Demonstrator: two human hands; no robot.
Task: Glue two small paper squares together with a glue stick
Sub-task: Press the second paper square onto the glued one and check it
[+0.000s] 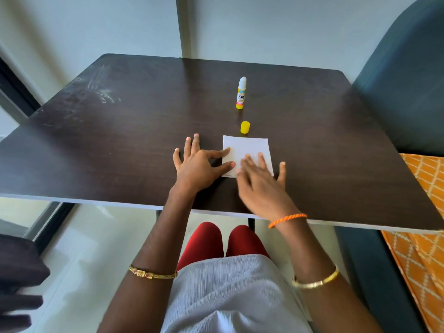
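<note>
A white paper square [247,150] lies flat on the dark table [120,140], near its front middle. Whether a second square lies under it, I cannot tell. My left hand [199,162] lies flat beside it, with thumb and forefinger tips on the paper's left edge. My right hand [262,181] presses flat on the paper's lower right part, fingers straight and slightly blurred. The glue stick [241,93] stands upright and uncapped behind the paper, its white glue showing. Its yellow cap [245,127] sits between the stick and the paper.
A dark blue chair back [406,92] rises at the right, with an orange patterned cushion [422,212] below it. A dark blurred object [19,280] is at the lower left. The table's front edge [96,203] runs just below my wrists.
</note>
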